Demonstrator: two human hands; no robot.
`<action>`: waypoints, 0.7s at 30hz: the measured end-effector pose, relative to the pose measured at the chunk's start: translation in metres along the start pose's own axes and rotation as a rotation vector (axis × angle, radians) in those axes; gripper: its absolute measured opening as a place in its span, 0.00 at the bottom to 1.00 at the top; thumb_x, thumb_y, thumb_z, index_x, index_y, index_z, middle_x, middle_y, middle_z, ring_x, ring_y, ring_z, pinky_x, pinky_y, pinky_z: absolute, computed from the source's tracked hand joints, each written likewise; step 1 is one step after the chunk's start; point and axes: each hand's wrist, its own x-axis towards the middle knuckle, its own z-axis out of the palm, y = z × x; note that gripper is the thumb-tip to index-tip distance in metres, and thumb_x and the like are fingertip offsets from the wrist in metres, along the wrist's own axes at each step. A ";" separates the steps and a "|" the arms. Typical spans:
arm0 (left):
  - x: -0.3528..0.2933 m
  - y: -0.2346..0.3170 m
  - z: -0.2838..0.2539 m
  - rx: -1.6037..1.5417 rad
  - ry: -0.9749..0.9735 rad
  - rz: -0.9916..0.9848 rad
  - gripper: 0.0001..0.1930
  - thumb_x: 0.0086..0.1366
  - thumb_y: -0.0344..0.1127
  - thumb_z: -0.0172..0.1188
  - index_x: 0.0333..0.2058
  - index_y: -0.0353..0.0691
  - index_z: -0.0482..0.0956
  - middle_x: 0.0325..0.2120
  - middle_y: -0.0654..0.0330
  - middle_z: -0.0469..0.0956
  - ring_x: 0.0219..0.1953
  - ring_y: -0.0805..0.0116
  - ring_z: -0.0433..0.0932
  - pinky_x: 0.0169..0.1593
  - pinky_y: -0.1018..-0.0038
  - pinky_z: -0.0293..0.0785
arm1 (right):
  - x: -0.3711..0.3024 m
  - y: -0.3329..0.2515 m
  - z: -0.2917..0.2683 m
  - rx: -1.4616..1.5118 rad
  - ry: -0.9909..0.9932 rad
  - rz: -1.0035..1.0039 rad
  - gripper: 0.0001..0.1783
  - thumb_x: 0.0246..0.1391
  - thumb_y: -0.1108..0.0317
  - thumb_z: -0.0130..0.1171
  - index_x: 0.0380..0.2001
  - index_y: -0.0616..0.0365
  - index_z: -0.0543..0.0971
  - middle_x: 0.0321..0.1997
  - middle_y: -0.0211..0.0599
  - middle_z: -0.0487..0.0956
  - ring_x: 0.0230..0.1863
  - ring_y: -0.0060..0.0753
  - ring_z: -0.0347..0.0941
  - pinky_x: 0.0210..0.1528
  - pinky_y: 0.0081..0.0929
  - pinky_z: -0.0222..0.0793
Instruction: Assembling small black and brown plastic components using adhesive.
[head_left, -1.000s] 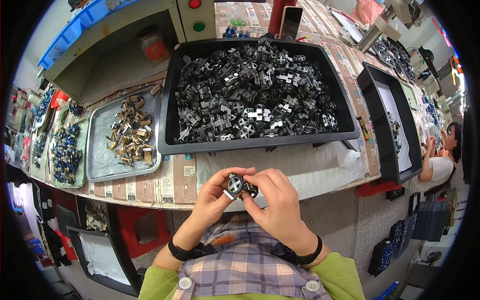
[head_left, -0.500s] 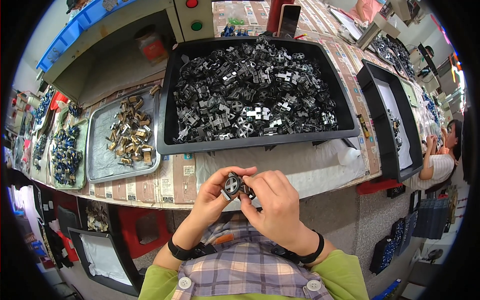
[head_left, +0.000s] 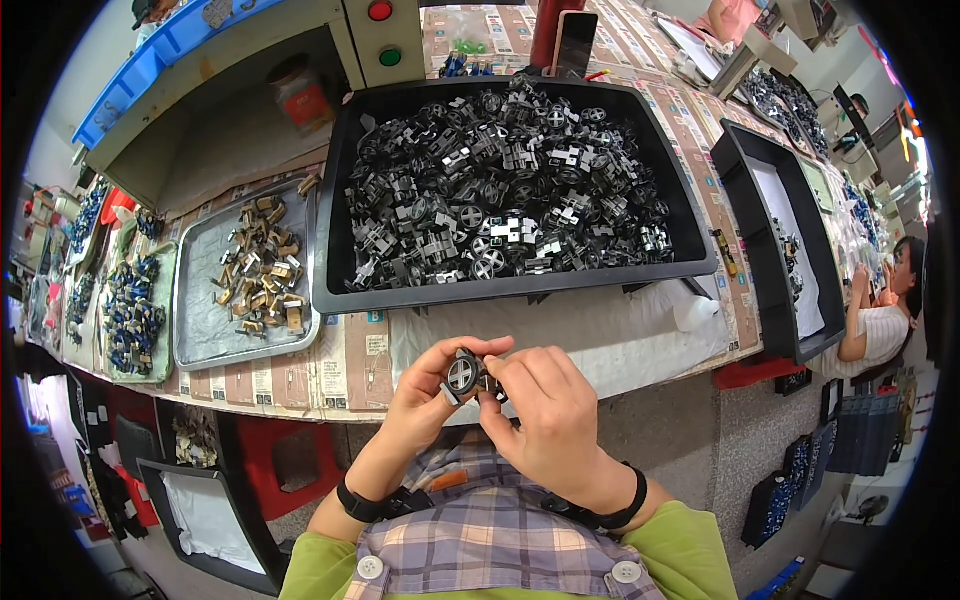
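Observation:
In front of my body, just off the table's near edge, I hold a small black part with a round, cross-spoked silver face (head_left: 462, 376). My left hand (head_left: 422, 388) is closed around its left side, thumb below and index finger over the top. On the other side, my right hand (head_left: 548, 402) pinches the part between thumb and fingertips. Whether a smaller piece sits in that pinch is hidden. Straight ahead stands a large black tray (head_left: 520, 288) heaped with similar black and silver parts.
Left of it, a metal tray (head_left: 195, 300) holds brass-coloured pieces, beside a green tray (head_left: 160, 368) of blue-and-silver parts. A white bottle (head_left: 695, 315) and a long black bin (head_left: 812, 345) are at right. A phone (head_left: 574, 45) stands behind. Another person (head_left: 880, 335) sits at far right.
Both hands stay in nearly the same place, still gripping the black part. My right fingertips have shifted very slightly against it.

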 end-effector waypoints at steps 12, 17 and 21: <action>0.000 0.002 0.004 -0.032 0.066 -0.051 0.24 0.55 0.38 0.59 0.47 0.34 0.64 0.50 0.43 0.65 0.49 0.63 0.69 0.51 0.70 0.66 | -0.002 0.000 0.001 -0.034 0.005 0.001 0.13 0.32 0.74 0.57 0.28 0.61 0.73 0.24 0.34 0.67 0.25 0.32 0.65 0.27 0.26 0.64; 0.000 0.001 0.004 -0.055 0.059 -0.046 0.24 0.56 0.38 0.59 0.48 0.34 0.63 0.50 0.43 0.65 0.50 0.63 0.69 0.52 0.69 0.64 | -0.002 0.000 0.000 -0.037 -0.006 0.002 0.13 0.32 0.74 0.58 0.28 0.61 0.73 0.24 0.33 0.67 0.25 0.32 0.65 0.27 0.26 0.64; 0.001 0.001 0.005 -0.047 0.058 -0.054 0.24 0.55 0.38 0.59 0.48 0.34 0.63 0.50 0.43 0.65 0.50 0.63 0.68 0.53 0.69 0.64 | -0.002 0.000 -0.002 -0.023 -0.005 0.012 0.15 0.30 0.77 0.59 0.29 0.62 0.74 0.26 0.36 0.71 0.25 0.35 0.67 0.25 0.28 0.64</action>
